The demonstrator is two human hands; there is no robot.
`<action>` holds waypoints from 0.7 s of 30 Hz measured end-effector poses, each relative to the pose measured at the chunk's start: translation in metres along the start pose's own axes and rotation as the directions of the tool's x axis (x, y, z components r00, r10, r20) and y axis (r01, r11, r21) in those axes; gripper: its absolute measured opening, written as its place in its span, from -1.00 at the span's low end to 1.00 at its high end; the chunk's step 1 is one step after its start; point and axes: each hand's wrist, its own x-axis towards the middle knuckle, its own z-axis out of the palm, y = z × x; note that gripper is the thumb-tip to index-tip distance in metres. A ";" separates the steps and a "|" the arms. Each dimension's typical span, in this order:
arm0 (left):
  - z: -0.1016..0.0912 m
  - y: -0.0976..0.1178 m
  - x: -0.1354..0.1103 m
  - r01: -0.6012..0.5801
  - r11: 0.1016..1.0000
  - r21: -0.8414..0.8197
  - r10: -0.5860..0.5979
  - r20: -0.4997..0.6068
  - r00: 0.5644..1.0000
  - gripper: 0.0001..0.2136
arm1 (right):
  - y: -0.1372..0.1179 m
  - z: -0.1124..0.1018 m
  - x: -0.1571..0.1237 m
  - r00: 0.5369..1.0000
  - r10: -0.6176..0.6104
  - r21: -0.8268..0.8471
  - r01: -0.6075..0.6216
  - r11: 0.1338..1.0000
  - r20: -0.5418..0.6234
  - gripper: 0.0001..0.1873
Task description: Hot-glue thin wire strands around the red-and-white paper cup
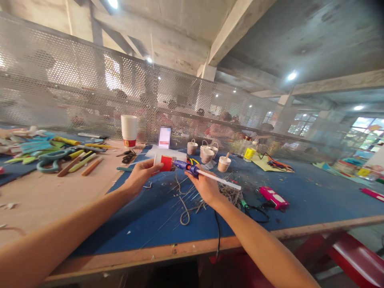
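Blue matting covers the workbench [300, 200]. My left hand [139, 176] grips a white paper cup with a red band [164, 162], held sideways above it. My right hand [205, 186] clasps a purple glue gun [186, 167], nozzle pointing left at the cup, clear glue stick [222, 180] trailing right.

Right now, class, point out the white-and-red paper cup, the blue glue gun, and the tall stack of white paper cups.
white-and-red paper cup [167, 163]: head view, red band.
blue glue gun [183, 165]: head view, its barrel.
tall stack of white paper cups [129, 127]: head view, white side.
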 end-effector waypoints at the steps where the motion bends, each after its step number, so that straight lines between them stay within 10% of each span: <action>1: 0.000 0.000 0.000 0.002 1.000 0.000 -0.002 0.004 1.000 -0.70 | 0.000 0.000 0.000 1.000 -0.003 -0.004 0.003 1.000 -0.004 -0.63; 16: 0.000 0.002 -0.004 -0.024 1.000 0.000 0.024 0.052 0.998 -0.72 | 0.000 0.001 0.005 0.994 0.107 0.114 -0.105 0.988 -0.013 -0.64; 21: 0.002 0.007 -0.007 -0.009 1.000 0.030 0.006 0.069 0.998 -0.65 | 0.002 -0.001 0.012 0.940 0.315 0.523 -0.335 0.783 0.131 -0.55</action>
